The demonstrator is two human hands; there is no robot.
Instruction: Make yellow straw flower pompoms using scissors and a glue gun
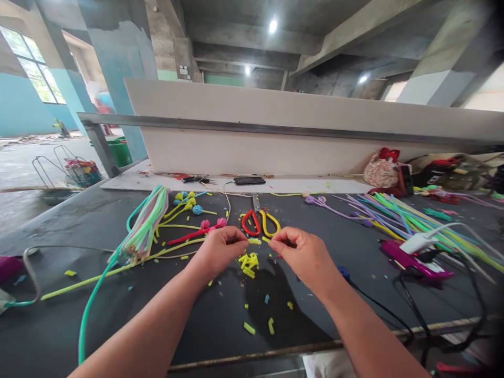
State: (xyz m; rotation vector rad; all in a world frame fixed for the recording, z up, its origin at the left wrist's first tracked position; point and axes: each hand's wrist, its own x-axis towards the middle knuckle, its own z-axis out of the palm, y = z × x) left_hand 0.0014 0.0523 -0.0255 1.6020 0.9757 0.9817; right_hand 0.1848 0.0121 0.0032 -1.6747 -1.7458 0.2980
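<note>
My left hand (222, 251) is closed in a pinch above the table's middle; a short yellow piece (254, 241) lies by its fingertips, and I cannot tell if it is held. Thumb and fingers of my right hand (305, 257) are also pinched together, with another yellow cut piece (266, 239) at their tips. Between and below the hands is a small heap of short yellow pieces (249, 262), apparently cut from fuzzy stems. Just beyond them lie scissors (252, 224) with one red and one yellow handle, blades pointing away.
A bundle of pastel stems (147, 223) lies left, near small flower shapes (189, 202). More loose stems (388, 215) and a magenta device (417, 261) with black cables are at right. A phone (249, 180) rests before the white back panel (252, 152).
</note>
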